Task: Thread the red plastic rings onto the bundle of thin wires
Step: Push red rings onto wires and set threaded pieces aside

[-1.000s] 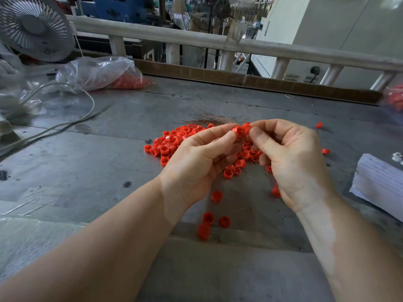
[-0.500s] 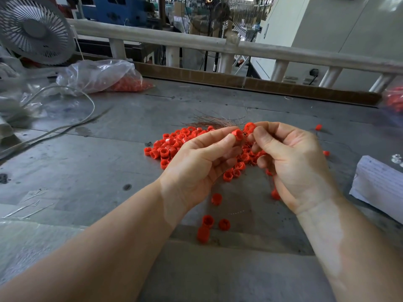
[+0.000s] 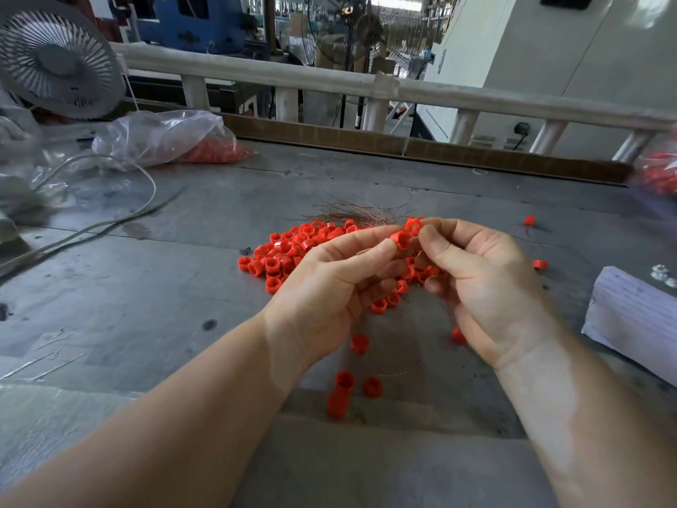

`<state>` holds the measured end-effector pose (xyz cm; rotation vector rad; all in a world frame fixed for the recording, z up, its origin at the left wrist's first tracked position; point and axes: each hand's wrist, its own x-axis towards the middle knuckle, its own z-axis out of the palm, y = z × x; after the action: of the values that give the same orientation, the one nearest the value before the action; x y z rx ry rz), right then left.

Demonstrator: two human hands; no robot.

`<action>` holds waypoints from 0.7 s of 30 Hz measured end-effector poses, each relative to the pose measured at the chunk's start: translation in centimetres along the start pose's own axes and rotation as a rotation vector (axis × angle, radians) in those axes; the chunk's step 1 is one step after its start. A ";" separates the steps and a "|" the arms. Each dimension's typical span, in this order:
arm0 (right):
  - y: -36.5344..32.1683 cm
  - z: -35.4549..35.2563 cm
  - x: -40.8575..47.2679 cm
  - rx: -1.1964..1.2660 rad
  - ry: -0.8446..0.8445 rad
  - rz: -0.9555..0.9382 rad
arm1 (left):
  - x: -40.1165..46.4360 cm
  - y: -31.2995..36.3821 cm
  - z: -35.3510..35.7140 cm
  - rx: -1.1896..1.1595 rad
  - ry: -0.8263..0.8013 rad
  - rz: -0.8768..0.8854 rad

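A pile of red plastic rings [image 3: 289, 251] lies on the grey table [image 3: 146, 287], partly hidden behind my hands. Just beyond the pile fans out the bundle of thin wires [image 3: 351, 214]. My left hand [image 3: 329, 287] pinches a single red ring [image 3: 400, 239] between thumb and forefinger. My right hand [image 3: 483, 284] meets it fingertip to fingertip, holding another red ring [image 3: 414, 224] at its fingertips. Whether a wire passes through the rings is too fine to tell. Three loose rings [image 3: 344, 383] lie close to me.
A clear bag of red rings [image 3: 176, 141] and a fan [image 3: 58, 56] stand at the back left, with a grey cable [image 3: 110, 221] trailing across the table. A white paper stack [image 3: 630, 317] lies at the right. A rail [image 3: 439, 93] borders the far edge.
Both hands have stayed together at the fingertips, the rings shifting slightly between them. The camera has tilted a little, so the scene sits lower in the frame.
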<state>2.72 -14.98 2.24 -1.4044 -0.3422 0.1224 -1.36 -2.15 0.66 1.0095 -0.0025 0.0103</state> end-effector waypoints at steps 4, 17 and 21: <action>0.0 -0.1 0.0 -0.007 -0.023 -0.010 | 0.0 0.0 0.0 -0.005 0.019 -0.002; 0.0 -0.2 0.1 0.072 -0.020 0.075 | 0.1 0.0 0.2 -0.012 0.047 -0.004; -0.1 -0.2 0.0 0.107 -0.018 0.128 | 0.0 0.0 0.2 -0.017 0.052 -0.008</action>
<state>2.76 -15.17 2.34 -1.3192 -0.2562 0.2549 -1.32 -2.34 0.73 0.9922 0.0483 0.0292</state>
